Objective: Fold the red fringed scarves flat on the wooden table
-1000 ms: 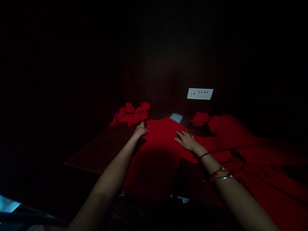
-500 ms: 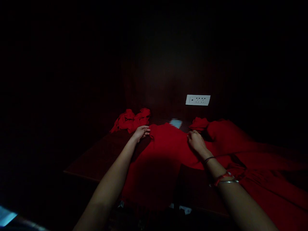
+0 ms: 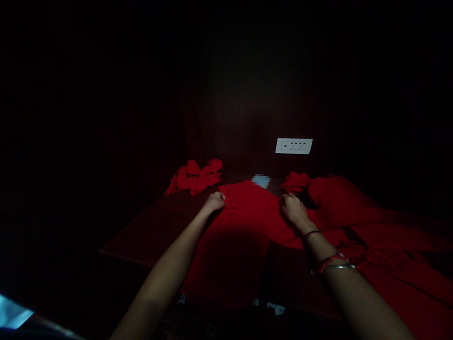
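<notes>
A red scarf (image 3: 249, 210) lies spread over the dark tabletop (image 3: 141, 236), and its fringed end hangs past the front edge. My left hand (image 3: 215, 202) is closed on the scarf's left side, where small creases run out from the fingers. On the opposite side, my right hand (image 3: 293, 208) is closed at the scarf's edge, its fingertips partly hidden behind the hand. The scarf's cloth runs on to the right beneath my right wrist and meets more red cloth there.
Behind my left hand sits a bunched red fringed scarf (image 3: 198, 178). A heap of red cloth (image 3: 339, 196) covers the right side. A blurred pale item (image 3: 261, 181) lies at the back, below a white wall socket (image 3: 293, 146). Pale scraps (image 3: 276, 309) show under the front edge.
My left hand has gone from loosely extended fingers to a closed grip on the scarf, moving slightly nearer and right. New creases show beside it. My right hand keeps its place on the cloth.
</notes>
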`<state>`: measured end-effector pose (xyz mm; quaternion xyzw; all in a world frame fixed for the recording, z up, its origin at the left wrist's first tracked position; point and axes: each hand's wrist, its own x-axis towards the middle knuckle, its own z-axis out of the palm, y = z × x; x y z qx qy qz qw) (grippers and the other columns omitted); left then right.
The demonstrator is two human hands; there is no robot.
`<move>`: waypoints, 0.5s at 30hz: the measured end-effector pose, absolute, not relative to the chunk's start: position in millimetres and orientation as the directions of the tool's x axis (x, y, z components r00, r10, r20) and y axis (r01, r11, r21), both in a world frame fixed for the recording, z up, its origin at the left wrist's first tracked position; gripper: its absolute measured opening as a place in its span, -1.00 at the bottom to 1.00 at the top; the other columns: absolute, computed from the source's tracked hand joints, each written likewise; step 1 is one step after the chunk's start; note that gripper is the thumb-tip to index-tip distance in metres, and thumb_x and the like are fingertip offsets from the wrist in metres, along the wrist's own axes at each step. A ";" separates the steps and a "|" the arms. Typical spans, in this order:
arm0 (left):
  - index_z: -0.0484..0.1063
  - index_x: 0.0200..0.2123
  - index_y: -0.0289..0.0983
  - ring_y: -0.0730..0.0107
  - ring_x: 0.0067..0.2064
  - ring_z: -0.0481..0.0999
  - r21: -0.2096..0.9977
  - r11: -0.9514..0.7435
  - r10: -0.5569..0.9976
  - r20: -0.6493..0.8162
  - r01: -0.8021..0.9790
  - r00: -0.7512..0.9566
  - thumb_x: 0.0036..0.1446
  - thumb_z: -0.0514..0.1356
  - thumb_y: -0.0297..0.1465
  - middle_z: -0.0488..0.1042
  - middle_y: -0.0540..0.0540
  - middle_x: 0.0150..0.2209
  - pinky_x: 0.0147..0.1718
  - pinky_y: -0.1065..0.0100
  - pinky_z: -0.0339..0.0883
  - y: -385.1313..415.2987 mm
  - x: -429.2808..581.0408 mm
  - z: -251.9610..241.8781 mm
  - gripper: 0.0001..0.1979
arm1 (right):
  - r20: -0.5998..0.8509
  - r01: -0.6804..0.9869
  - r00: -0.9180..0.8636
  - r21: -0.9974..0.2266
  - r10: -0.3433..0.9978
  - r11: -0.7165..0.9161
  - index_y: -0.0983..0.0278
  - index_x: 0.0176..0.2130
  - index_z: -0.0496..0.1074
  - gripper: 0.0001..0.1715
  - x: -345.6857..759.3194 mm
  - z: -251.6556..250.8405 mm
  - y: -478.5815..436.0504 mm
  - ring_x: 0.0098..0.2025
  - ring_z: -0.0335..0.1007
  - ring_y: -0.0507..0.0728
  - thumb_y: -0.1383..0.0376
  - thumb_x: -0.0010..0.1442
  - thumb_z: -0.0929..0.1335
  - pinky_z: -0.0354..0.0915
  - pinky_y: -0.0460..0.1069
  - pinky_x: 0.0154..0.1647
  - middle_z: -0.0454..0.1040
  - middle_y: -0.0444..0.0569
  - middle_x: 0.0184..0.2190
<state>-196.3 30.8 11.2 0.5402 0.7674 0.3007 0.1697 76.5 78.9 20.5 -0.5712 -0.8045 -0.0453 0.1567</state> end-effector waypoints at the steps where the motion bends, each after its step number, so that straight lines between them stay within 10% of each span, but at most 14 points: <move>1: 0.33 -0.57 -0.26 0.45 -0.45 0.38 0.644 0.240 0.929 0.066 0.727 -0.365 -0.25 0.14 -0.60 0.39 0.03 -0.55 -0.47 0.51 0.18 29.4 -198.8 12.7 -0.86 | 0.334 0.931 -0.287 -0.122 0.898 0.343 0.30 -0.24 0.32 -0.69 76.9 22.7 78.6 -0.28 0.28 0.10 0.37 0.07 0.10 0.16 -0.07 -0.34 0.28 0.07 -0.24; 6: 0.34 -0.47 -0.35 0.27 -0.37 0.40 0.604 0.309 0.895 0.076 0.735 -0.439 -0.14 0.10 -0.55 0.41 -0.16 -0.45 -0.37 0.35 0.21 19.2 -214.4 24.0 -0.92 | 0.502 0.917 -0.233 -0.173 0.833 0.361 0.33 -0.19 0.28 -0.65 75.8 29.9 77.6 -0.22 0.24 0.10 0.33 0.12 0.05 0.13 -0.08 -0.25 0.28 0.08 -0.22; 11: 0.19 -0.08 -0.29 0.25 0.01 0.17 0.529 0.188 0.900 0.246 0.828 -0.361 0.03 0.01 -0.37 0.23 -0.22 -0.04 -0.07 0.32 0.02 15.1 -205.0 30.4 -0.66 | 0.199 0.918 -0.369 -0.077 0.908 0.390 0.30 -0.20 0.32 -0.67 75.1 14.9 82.7 -0.27 0.30 0.13 0.35 0.09 0.10 0.16 -0.05 -0.35 0.33 0.12 -0.24; 15: 0.00 0.08 -0.21 0.11 0.13 -0.14 0.388 0.121 0.992 -0.080 0.914 -0.098 -0.06 0.07 -0.16 -0.10 -0.17 0.14 0.00 0.21 -0.12 11.9 -191.5 26.5 -0.38 | 0.193 0.936 -0.317 -0.096 0.929 0.340 0.31 -0.20 0.32 -0.66 93.3 23.6 97.4 -0.28 0.33 0.13 0.33 0.09 0.10 0.17 -0.07 -0.38 0.39 0.11 -0.30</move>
